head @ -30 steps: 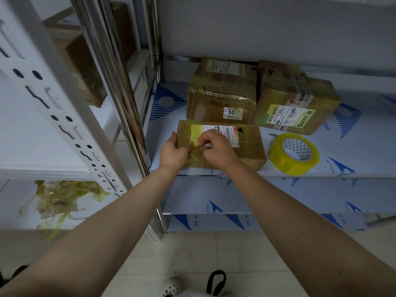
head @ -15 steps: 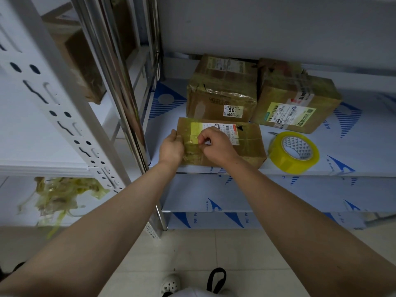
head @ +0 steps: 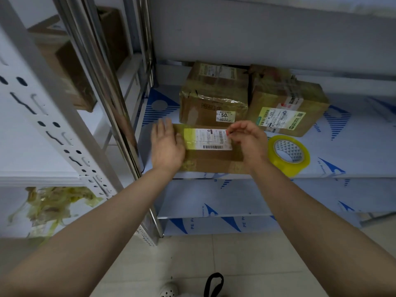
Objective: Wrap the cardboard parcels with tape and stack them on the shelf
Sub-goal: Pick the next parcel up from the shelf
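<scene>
A flat cardboard parcel (head: 211, 159) with a white label lies at the front edge of the shelf (head: 353, 151), its left end covered in yellowish tape. My left hand (head: 167, 144) lies flat on the parcel's left end, fingers spread and blurred. My right hand (head: 248, 138) hovers over the parcel's right end with fingers loosely curled and nothing in it. A roll of yellow tape (head: 288, 154) lies flat on the shelf just right of my right hand. Behind stand two taped parcels: one marked "50" (head: 214, 97) and one with a green label (head: 287, 103).
A shiny steel post (head: 102, 86) and a white perforated upright (head: 51, 116) stand left of the parcel. A wad of used yellow tape (head: 53, 204) hangs under the left shelf. Another box (head: 70, 67) sits on the left rack. A lower shelf (head: 257, 200) lies beneath.
Both hands have left the tape at the parcel's left end. The left hand opened flat on that end; the right hand moved right, uncovering the label.
</scene>
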